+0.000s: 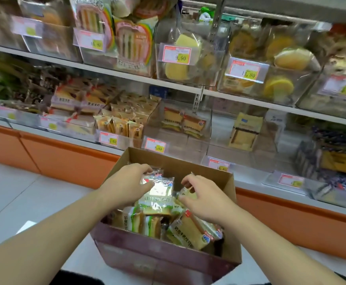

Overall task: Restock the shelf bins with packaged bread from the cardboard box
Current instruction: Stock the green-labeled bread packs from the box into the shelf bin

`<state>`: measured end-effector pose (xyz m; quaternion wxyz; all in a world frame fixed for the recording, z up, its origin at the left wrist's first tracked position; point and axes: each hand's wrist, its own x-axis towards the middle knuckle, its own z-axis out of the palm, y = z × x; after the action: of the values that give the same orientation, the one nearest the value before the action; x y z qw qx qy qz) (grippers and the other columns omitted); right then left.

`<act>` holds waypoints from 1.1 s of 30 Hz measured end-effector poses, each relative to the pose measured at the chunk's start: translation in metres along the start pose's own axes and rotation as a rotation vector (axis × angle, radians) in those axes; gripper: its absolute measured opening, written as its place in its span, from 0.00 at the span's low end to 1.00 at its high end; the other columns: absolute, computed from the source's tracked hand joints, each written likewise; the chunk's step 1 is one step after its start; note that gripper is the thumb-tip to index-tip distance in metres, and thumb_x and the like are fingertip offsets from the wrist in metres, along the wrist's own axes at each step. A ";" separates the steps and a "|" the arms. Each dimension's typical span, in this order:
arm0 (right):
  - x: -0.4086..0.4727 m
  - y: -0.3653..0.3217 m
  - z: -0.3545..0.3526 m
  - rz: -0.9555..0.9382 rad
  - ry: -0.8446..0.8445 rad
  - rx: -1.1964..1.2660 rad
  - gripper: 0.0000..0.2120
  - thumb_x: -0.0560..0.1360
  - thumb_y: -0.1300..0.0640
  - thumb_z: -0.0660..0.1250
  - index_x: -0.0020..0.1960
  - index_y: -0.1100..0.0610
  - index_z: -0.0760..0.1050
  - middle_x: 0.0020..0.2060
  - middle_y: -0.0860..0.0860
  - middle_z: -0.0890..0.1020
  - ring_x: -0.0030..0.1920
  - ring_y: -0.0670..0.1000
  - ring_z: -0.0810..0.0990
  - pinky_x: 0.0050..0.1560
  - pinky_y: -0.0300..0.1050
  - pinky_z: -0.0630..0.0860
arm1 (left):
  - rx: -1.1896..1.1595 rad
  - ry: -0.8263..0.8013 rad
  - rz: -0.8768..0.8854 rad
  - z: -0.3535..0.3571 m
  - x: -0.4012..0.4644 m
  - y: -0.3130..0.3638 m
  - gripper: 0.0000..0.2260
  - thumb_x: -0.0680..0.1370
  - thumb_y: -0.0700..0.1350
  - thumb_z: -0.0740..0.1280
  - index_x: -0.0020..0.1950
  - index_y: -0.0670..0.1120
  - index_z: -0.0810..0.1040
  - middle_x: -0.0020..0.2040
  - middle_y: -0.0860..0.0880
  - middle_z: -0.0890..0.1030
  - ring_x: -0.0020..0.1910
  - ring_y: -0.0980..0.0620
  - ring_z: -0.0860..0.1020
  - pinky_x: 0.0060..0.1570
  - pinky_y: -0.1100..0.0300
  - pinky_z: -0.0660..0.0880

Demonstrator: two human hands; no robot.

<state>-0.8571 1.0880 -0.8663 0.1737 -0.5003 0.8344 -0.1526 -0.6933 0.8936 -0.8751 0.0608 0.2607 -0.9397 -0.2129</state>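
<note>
An open cardboard box (227,204) stands on the floor in front of the shelf, holding several clear-wrapped bread packs. My left hand (126,182) grips the top edge of a green-and-white bread pack (157,194) lying on top of the pile. My right hand (203,198) pinches the corner of another pack (185,192) just to its right. More packs (190,231) lie below. The clear shelf bin (180,138) straight behind the box holds two similar packs at its back.
Two shelf levels carry clear bins with price tags: small cakes (122,124) to the left, a nearly bare bin with one yellow pack (246,132) to the right, round buns (285,58) above. An orange base panel (69,157) runs under the shelf; white floor tiles lie at left.
</note>
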 end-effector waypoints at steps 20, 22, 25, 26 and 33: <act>0.116 0.012 0.058 -0.057 -0.191 -0.156 0.20 0.69 0.52 0.79 0.59 0.49 0.79 0.50 0.46 0.71 0.55 0.51 0.72 0.57 0.49 0.76 | 0.142 -0.263 -0.029 0.044 0.073 -0.043 0.17 0.71 0.58 0.79 0.56 0.58 0.79 0.57 0.53 0.72 0.59 0.50 0.69 0.62 0.52 0.72; 0.112 0.009 0.051 -0.029 -0.152 -0.067 0.21 0.66 0.50 0.84 0.55 0.46 0.80 0.50 0.45 0.73 0.52 0.48 0.75 0.54 0.47 0.76 | 0.048 -0.257 -0.054 0.037 0.067 -0.040 0.16 0.69 0.55 0.81 0.48 0.57 0.77 0.51 0.55 0.78 0.51 0.53 0.76 0.53 0.54 0.76; 0.099 0.007 0.034 0.023 -0.091 0.101 0.19 0.66 0.54 0.85 0.51 0.44 0.79 0.50 0.40 0.79 0.48 0.45 0.80 0.46 0.43 0.80 | -0.097 -0.223 -0.105 0.018 0.057 -0.031 0.16 0.67 0.54 0.83 0.45 0.57 0.78 0.45 0.55 0.83 0.41 0.56 0.81 0.47 0.55 0.80; 0.095 0.007 0.028 0.030 -0.073 0.136 0.20 0.66 0.53 0.84 0.51 0.43 0.78 0.50 0.40 0.81 0.48 0.43 0.81 0.46 0.42 0.80 | -0.130 -0.200 -0.113 0.010 0.054 -0.026 0.16 0.67 0.54 0.83 0.46 0.58 0.78 0.45 0.55 0.84 0.40 0.56 0.82 0.46 0.53 0.81; 0.062 -0.006 -0.020 -0.033 0.107 0.151 0.21 0.70 0.45 0.81 0.60 0.39 0.79 0.54 0.35 0.83 0.56 0.36 0.80 0.60 0.40 0.78 | -0.320 0.063 -0.023 -0.033 0.032 0.005 0.16 0.70 0.49 0.82 0.51 0.62 0.79 0.40 0.60 0.81 0.39 0.61 0.79 0.41 0.63 0.76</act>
<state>-0.8889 1.0321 -0.8543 0.1635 -0.4905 0.8204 -0.2442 -0.7153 0.8688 -0.8432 0.1286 0.2651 -0.8883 -0.3522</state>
